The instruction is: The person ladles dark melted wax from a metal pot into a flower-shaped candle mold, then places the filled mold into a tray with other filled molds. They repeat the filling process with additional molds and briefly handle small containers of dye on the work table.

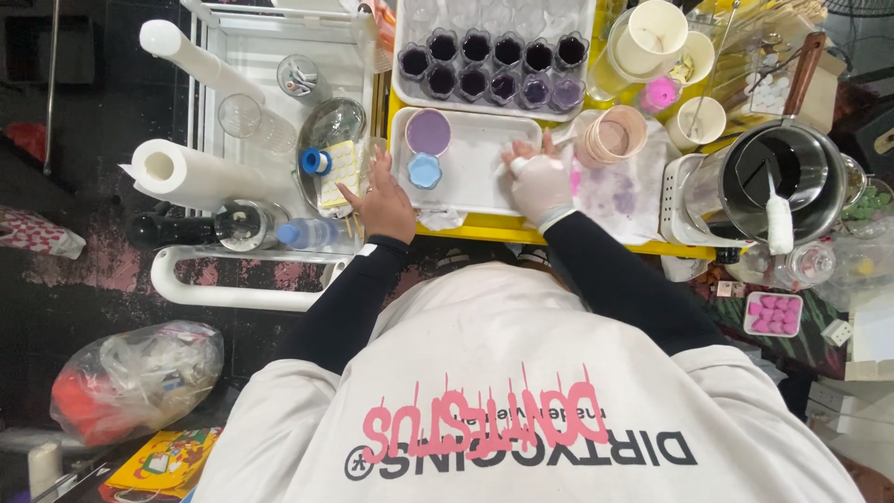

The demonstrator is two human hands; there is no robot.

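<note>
The right hand (540, 186), in a white glove, lies on the near white tray (484, 182), fingers curled down onto what looks like a scrap of white tissue, as if pressing or wiping the tray floor; whether it truly pinches the tissue cannot be told. The left hand (384, 200) is bare and rests open, fingers spread, on the tray's left edge, which would steady the tray while the other hand works. Between the two hands, just ahead of the left fingertips, sit a small blue flower-shaped mould (425, 170) and, beyond it, a round cup of pale purple liquid (428, 131), both inside the tray where drips would be caught. Further ahead of both hands lies a second white tray (402, 88) carrying two rows of small cups filled with dark purple liquid (491, 65), lined up close together. Just right of the gloved hand is a stack of pinkish cups (612, 136) lying on a purple-stained cloth (629, 200), likely spread to soak up spills. Further right stands a metal pot with a wooden handle (773, 172), dark inside, with paper cups (652, 37) beyond it. Left of the bare hand, a white cart (209, 293) holds glass jars, a blue-capped bottle (312, 233) and paper-towel rolls (182, 174), within easy reach. The yellow table (475, 226) edges show under the trays.
</note>
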